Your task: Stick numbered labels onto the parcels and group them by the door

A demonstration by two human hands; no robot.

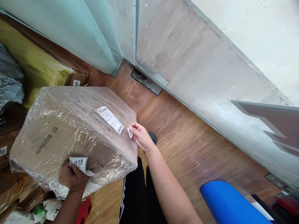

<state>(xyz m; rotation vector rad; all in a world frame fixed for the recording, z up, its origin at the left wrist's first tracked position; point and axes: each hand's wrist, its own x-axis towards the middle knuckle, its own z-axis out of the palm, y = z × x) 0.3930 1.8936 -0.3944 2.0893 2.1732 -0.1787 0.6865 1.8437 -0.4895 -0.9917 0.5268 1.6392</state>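
A large cardboard box wrapped in clear plastic film stands in front of me. On its upper face is a white shipping label with barcodes. My right hand pinches a small white number sticker at that face's right edge; whether the sticker touches the film I cannot tell. My left hand is closed on a strip of number labels, the top one ending in 015. This hand is in front of the box's near side, with the strip's tail hanging to the right.
A yellow plastic-wrapped package and a grey bag lie at the left. More cartons are stacked below them. A glass door borders the wooden floor. Something blue stands at the lower right.
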